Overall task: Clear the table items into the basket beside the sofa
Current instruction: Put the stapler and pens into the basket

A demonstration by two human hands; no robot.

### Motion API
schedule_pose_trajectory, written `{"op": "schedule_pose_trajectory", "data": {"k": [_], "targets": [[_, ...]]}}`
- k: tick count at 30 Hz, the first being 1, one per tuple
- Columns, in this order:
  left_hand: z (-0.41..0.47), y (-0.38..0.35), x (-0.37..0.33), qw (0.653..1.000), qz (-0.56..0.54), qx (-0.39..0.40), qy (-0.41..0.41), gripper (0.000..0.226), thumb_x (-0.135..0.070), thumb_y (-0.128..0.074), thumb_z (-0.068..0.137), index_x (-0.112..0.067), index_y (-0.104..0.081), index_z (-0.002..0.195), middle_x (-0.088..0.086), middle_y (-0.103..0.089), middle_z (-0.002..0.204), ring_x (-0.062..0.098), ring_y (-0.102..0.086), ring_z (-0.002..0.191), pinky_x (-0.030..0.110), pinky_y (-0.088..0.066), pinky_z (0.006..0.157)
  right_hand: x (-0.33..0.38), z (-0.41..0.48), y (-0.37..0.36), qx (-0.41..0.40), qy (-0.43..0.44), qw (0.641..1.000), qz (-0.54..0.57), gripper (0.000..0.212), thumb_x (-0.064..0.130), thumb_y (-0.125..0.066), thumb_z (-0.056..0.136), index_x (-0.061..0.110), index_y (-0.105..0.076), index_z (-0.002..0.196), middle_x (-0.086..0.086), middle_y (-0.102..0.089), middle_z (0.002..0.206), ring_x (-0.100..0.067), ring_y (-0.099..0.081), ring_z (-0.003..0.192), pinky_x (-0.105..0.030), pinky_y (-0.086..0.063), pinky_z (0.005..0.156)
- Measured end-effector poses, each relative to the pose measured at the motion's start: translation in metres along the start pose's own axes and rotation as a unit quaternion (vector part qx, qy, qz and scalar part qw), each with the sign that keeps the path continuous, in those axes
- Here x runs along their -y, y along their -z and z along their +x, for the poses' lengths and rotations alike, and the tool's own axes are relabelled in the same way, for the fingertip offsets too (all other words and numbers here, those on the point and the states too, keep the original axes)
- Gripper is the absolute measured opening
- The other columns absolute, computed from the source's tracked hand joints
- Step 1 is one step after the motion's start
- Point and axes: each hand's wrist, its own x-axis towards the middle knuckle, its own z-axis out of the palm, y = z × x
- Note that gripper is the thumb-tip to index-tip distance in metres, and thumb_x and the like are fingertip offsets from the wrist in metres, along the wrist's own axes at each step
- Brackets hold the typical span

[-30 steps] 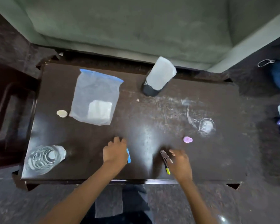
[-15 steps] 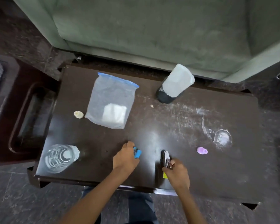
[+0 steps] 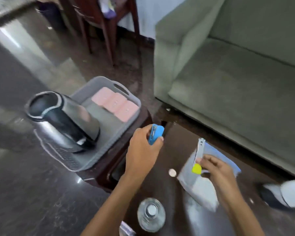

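My left hand (image 3: 143, 150) has its fingers (image 3: 157, 139) wrapped around a small blue stapler (image 3: 155, 134), held in the air just past the worktop (image 3: 177, 145) edge, near the grey basket (image 3: 109, 133). The basket sits on a dark side stand beside the green sofa (image 3: 228, 82); inside it lie a black and silver flask (image 3: 63, 120) on its side and a pink pack (image 3: 115, 103). My right hand (image 3: 218, 172) pinches a silver folding tool with a yellow tab (image 3: 198, 154) above the clear zip bag (image 3: 199, 184) lying on the worktop. A small pale disc (image 3: 172, 172) rests just left of the bag, and a clear water bottle (image 3: 151, 214) stands nearer to me. The view is blurred.
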Motion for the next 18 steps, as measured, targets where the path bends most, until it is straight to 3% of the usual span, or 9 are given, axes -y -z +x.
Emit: {"op": "schedule_pose_trajectory", "data": {"k": [1,4,6,7,10,12,15,18], "targets": [[0.013,0.008,0.006,1.000,-0.008,-0.017,0.012,0.034,-0.031,-0.062,0.081,-0.021,-0.060,0.113,0.003,-0.064,0.107,0.020,-0.060,0.099,0.039,-0.048,0.092,0.015,0.011,-0.015,0.012,0.018,1.000,-0.015,0.003,0.008,-0.066,0.080,0.008,-0.069,0.080,-0.004,-0.064,0.073,-0.017,-0.055,0.068,-0.028,-0.045,0.068],[0.049,0.032,0.029,0.994,-0.038,-0.077,0.071,0.029,-0.023,-0.058,0.083,-0.011,-0.060,0.110,0.014,-0.062,0.102,0.031,-0.059,0.099,0.044,-0.046,0.088,0.060,0.058,-0.080,0.024,0.095,0.990,-0.098,0.019,-0.002,-0.069,0.075,0.016,-0.066,0.075,-0.003,-0.064,0.073,-0.007,-0.057,0.064,-0.026,-0.046,0.069],[0.062,0.038,0.035,0.989,-0.065,-0.098,0.092,0.029,-0.017,-0.056,0.085,-0.007,-0.060,0.112,0.020,-0.058,0.104,0.035,-0.056,0.103,0.043,-0.043,0.090,0.085,0.085,-0.119,0.034,0.170,0.965,-0.195,0.024,-0.004,-0.071,0.071,0.018,-0.063,0.071,-0.001,-0.063,0.070,-0.004,-0.057,0.062,-0.021,-0.045,0.065],[0.067,0.041,0.038,0.986,-0.079,-0.102,0.104,0.032,-0.016,-0.055,0.088,-0.007,-0.058,0.119,0.018,-0.055,0.109,0.031,-0.053,0.107,0.040,-0.041,0.095,0.095,0.099,-0.137,0.041,0.211,0.943,-0.253,0.021,-0.003,-0.072,0.069,0.016,-0.065,0.074,-0.003,-0.066,0.074,-0.010,-0.060,0.069,-0.024,-0.046,0.068],[0.081,0.052,0.046,0.979,-0.113,-0.127,0.111,0.039,-0.016,-0.052,0.092,-0.012,-0.051,0.130,0.011,-0.047,0.117,0.026,-0.049,0.113,0.036,-0.037,0.104,0.120,0.138,-0.198,0.063,0.345,0.832,-0.430,0.022,0.012,-0.073,0.069,0.010,-0.070,0.091,-0.011,-0.069,0.092,-0.028,-0.060,0.087,-0.033,-0.046,0.078],[0.091,0.058,0.051,0.973,-0.133,-0.145,0.119,0.041,-0.016,-0.051,0.093,-0.012,-0.047,0.134,0.009,-0.045,0.122,0.024,-0.046,0.117,0.029,-0.033,0.104,0.130,0.155,-0.241,0.068,0.437,0.731,-0.520,0.015,0.021,-0.070,0.072,0.016,-0.068,0.087,-0.007,-0.067,0.089,-0.031,-0.056,0.086,-0.034,-0.044,0.072],[0.103,0.064,0.054,0.956,-0.185,-0.179,0.142,0.042,-0.015,-0.051,0.094,-0.012,-0.045,0.135,0.010,-0.044,0.127,0.023,-0.042,0.122,0.023,-0.029,0.099,0.135,0.171,-0.302,0.045,0.553,0.583,-0.593,0.016,0.007,-0.069,0.065,0.015,-0.067,0.078,-0.004,-0.066,0.081,-0.032,-0.054,0.079,-0.032,-0.035,0.060],[0.112,0.065,0.055,0.945,-0.191,-0.212,0.162,0.043,-0.017,-0.050,0.094,-0.013,-0.043,0.136,0.010,-0.046,0.130,0.025,-0.040,0.125,0.029,-0.030,0.102,0.129,0.178,-0.349,0.057,0.575,0.500,-0.645,0.020,-0.002,-0.066,0.058,0.011,-0.067,0.072,-0.010,-0.062,0.083,-0.034,-0.056,0.078,-0.035,-0.038,0.058]]}}
